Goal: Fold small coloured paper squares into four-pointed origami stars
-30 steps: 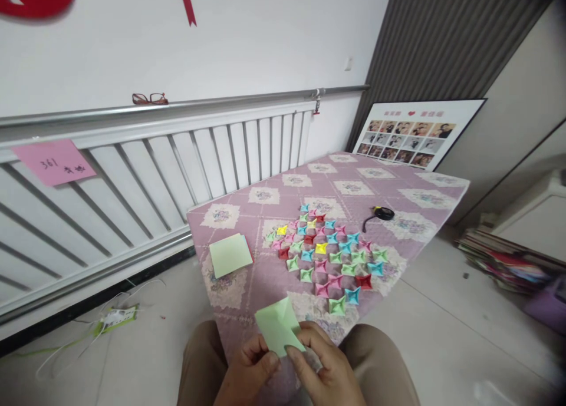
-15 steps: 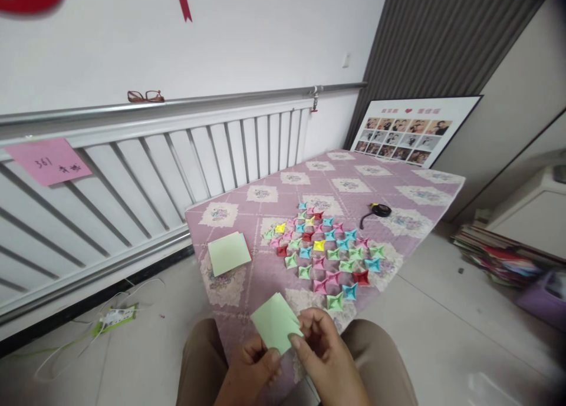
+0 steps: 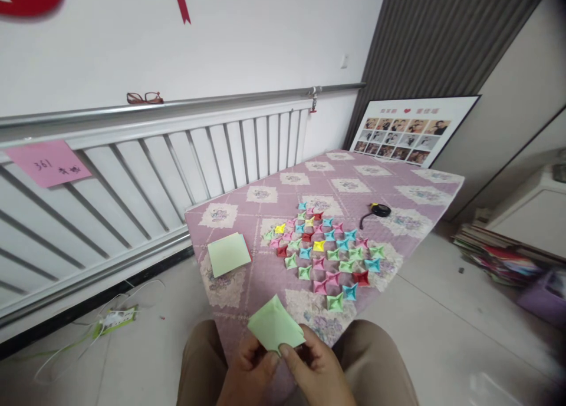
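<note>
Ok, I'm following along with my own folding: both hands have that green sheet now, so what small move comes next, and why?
Probably press the fold flat. The left hand and right hand pinch the green paper at its lower edge, and it looks only partly folded, unlike the finished stars on the pink cloth.

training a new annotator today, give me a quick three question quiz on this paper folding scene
1. True or false: both hands hold the green paper.
2. Which thing lies nearest the table's far right corner? A) the black tape measure B) the paper stack C) the red glasses
3. Fill in: the folded paper stars lie on the ______ tablecloth.

Key
1. True: the left hand and the right hand pinch its near edge between them, above the person's lap.
2. A. The stack lies near the table's left edge; the glasses rest on the rail above the radiator.
3. Pink, with a floral pattern.
</note>
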Motion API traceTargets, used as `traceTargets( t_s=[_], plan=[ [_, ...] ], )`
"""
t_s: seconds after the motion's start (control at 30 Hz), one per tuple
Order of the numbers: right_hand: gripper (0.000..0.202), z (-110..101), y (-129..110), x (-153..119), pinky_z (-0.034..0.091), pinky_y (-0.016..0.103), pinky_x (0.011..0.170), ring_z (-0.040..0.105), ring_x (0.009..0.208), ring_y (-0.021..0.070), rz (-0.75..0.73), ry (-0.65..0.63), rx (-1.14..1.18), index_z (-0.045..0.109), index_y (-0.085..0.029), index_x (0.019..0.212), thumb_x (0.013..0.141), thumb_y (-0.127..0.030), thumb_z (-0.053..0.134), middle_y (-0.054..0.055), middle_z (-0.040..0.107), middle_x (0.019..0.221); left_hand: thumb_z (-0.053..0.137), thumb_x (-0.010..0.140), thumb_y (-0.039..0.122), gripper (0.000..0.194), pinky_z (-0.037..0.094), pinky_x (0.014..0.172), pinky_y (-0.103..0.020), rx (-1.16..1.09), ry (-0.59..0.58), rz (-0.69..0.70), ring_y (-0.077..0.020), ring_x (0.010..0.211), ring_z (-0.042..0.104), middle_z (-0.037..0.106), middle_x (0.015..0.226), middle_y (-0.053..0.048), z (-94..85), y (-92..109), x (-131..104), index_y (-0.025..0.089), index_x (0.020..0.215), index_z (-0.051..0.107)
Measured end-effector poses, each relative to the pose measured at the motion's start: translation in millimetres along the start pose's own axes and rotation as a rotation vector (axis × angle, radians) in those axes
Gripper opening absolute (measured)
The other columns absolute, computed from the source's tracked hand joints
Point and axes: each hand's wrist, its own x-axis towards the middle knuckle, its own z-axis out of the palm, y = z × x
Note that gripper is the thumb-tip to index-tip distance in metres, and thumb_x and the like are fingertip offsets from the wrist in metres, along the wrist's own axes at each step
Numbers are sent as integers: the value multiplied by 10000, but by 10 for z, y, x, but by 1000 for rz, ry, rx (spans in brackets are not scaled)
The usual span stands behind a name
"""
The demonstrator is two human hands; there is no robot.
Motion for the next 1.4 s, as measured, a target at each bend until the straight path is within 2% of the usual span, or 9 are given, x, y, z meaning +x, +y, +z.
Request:
traceTargets(
  t_s=[0.17,0.27,0.33,0.43,0.57,0.67,0.93,1.13,1.4],
  plan=[
    [261,-57,-13,-11,442,255,633,542,696,162,-46,17,17,584,-207,923,785,-429,592,15,593,780,718,673,513,418,455,827,-349,-9,82,5,-263,892,627,714,884,-71,-31,-4,8,183,929,721],
    [295,-143,-89,-23,448,243,643,546,733,157,-102,103,-16,544,-233,1028,783,-386,601,8,562,838,701,704,479,386,449,746,-298,59,53,-36,-230,829,616,695,802,-46,-69,-34,13,199,970,719],
    [287,-209,-177,-26,446,242,679,545,782,157,-129,96,-94,544,-249,1053,787,-344,597,10,556,885,692,714,472,378,430,687,-270,97,38,-47,-202,763,595,671,749,-33,-95,-42,16,202,978,717],
    [159,-276,-320,-12,428,244,690,523,778,154,-205,-6,-213,595,-238,909,767,-310,600,12,565,899,692,703,500,400,387,599,-243,105,43,-48,-151,631,524,629,690,-16,-113,-43,19,188,953,715],
    [94,-292,-429,26,404,247,665,493,728,152,-201,-65,-266,588,-216,768,764,-310,593,-1,544,789,693,687,537,382,317,520,-223,50,59,-84,-102,500,390,501,527,35,-101,-58,25,178,820,697],
    [140,-286,-447,45,391,250,663,478,707,150,-199,-70,-249,559,-208,695,771,-322,588,-7,521,731,691,689,540,371,291,509,-223,-16,72,-124,-99,494,375,479,520,40,-86,-80,24,178,762,663],
    [172,-303,-400,56,379,240,627,467,665,137,-172,-90,-212,566,-198,689,802,-327,567,-15,508,691,680,708,537,378,277,509,-220,-129,62,-124,-89,489,368,485,539,44,-82,-118,23,166,761,625],
    [267,-285,-416,75,357,233,560,431,595,126,-85,-45,-174,555,-192,638,788,-413,564,-26,485,612,666,726,522,368,281,519,-217,-64,84,-126,-91,511,370,476,537,45,-80,-113,12,160,725,601],
    [334,-297,-379,85,315,228,537,375,576,115,-1,-46,-142,538,-192,635,786,-490,554,-38,432,593,676,685,525,362,296,536,-223,90,94,-170,-102,525,365,455,541,46,-37,44,-33,176,696,585]
  ],
)
